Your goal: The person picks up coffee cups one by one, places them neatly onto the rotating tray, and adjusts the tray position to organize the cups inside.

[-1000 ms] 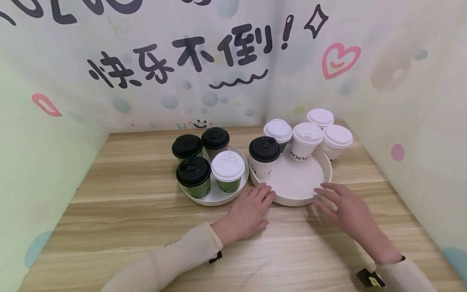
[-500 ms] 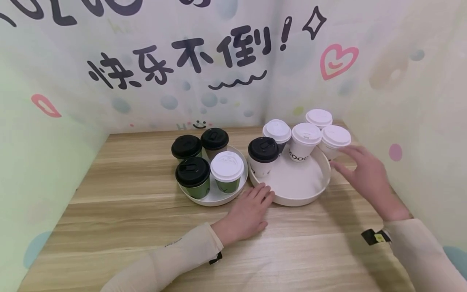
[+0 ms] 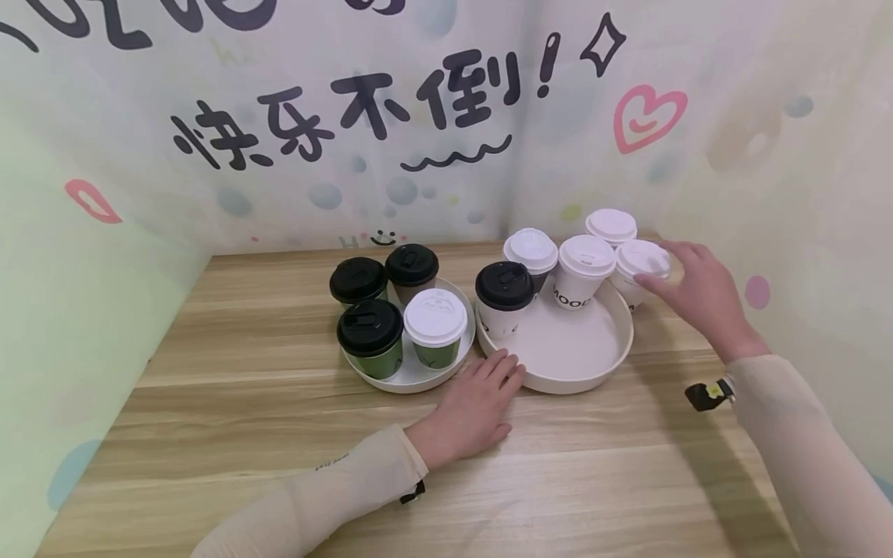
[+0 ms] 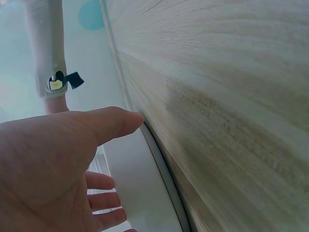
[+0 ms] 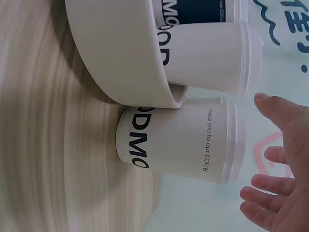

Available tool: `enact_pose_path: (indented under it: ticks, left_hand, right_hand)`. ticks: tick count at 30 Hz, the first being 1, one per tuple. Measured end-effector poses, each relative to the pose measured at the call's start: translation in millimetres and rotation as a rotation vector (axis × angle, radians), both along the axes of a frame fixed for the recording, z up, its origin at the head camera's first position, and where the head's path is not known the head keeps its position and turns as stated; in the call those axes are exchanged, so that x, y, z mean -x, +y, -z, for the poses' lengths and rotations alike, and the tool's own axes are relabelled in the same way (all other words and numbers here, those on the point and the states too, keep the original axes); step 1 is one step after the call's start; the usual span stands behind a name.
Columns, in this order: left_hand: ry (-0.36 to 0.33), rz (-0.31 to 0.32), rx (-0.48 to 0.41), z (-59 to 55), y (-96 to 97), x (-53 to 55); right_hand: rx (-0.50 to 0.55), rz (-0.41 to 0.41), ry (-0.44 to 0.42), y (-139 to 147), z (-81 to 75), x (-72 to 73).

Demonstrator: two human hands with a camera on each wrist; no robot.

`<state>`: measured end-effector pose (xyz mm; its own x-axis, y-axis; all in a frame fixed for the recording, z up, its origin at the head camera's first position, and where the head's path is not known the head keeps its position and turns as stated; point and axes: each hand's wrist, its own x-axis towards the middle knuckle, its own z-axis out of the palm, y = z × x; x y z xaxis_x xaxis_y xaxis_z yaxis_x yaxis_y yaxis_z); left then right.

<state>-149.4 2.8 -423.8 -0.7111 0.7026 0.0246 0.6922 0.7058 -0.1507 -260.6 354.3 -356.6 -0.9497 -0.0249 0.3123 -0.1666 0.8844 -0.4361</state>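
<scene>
My right hand (image 3: 701, 298) is spread beside a white paper cup (image 3: 626, 288) with a white lid, just outside the right rim of the round cream tray (image 3: 568, 382). In the right wrist view its thumb and fingers are apart, level with the lid of that cup (image 5: 183, 140), and no grip on it shows. My left hand (image 3: 474, 407) rests at the tray's front left edge, fingertips on the rim. In the left wrist view the thumb lies along the tray's wall (image 4: 140, 179). Inside the tray stand a black-lidded white cup (image 3: 501, 318) and a white-lidded MOOD cup (image 3: 575, 294).
A smaller white round tray (image 3: 401, 385) to the left bears several cups, including a green one with a white lid (image 3: 436, 353). Another white-lidded cup (image 3: 611, 225) stands behind. A dark cup with a white lid (image 3: 532, 252) is at the back. Printed curtains (image 3: 279, 209) enclose the table.
My right hand has left the tray's front right edge and moved back and right, up to the white-lidded cup outside the tray. The left hand stays put.
</scene>
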Motion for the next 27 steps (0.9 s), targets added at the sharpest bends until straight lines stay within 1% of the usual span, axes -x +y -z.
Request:
enact_pose_path:
  ticks: [5,9,14,19,27]
  left_hand:
    - [-0.003,0.002,-0.003,1.8,-0.1,0.4]
    - [-0.004,0.001,-0.009,3.8,-0.2,0.5]
    - [-0.01,0.002,-0.01,3.7,0.4,0.1]
    - [-0.003,0.004,-0.011,3.4,0.1,-0.3]
    - [0.006,0.007,-0.007,2.1,0.0,-1.3]
  right_hand:
    - [0.002,-0.032,-0.051,2.9,4.7,18.0]
    - [-0.01,-0.046,-0.079,3.8,10.1,26.3]
    - [-0.028,-0.024,-0.097,3.7,14.9,28.0]
    - [-0.03,-0.006,-0.106,3.0,16.1,27.4]
    - [-0.027,0.013,-0.085,1.7,16.5,25.6]
